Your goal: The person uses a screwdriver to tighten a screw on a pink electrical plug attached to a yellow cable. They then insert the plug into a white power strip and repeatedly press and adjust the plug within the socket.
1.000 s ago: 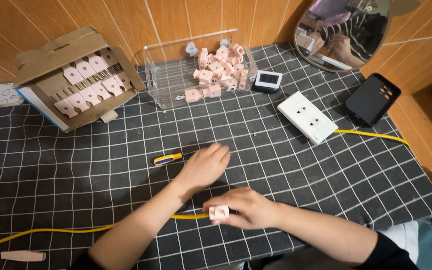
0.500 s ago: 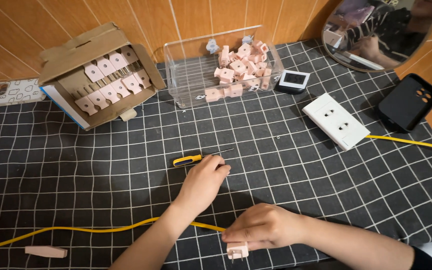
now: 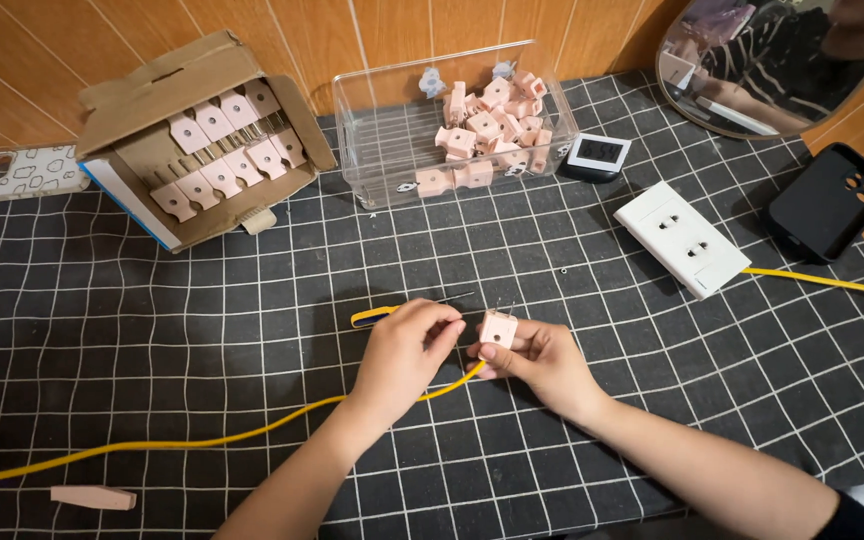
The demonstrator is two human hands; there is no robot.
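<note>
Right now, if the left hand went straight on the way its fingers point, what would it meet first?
The left hand points right, toward the pink plug held in the right hand. It would likely meet that plug first; only a narrow gap separates them, though depth is hard to judge.

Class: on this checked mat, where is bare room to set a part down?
Free: the mat between the cardboard box and yellow cable; also below the white socket. Crowded: the back edge, around the clear bin.
</note>
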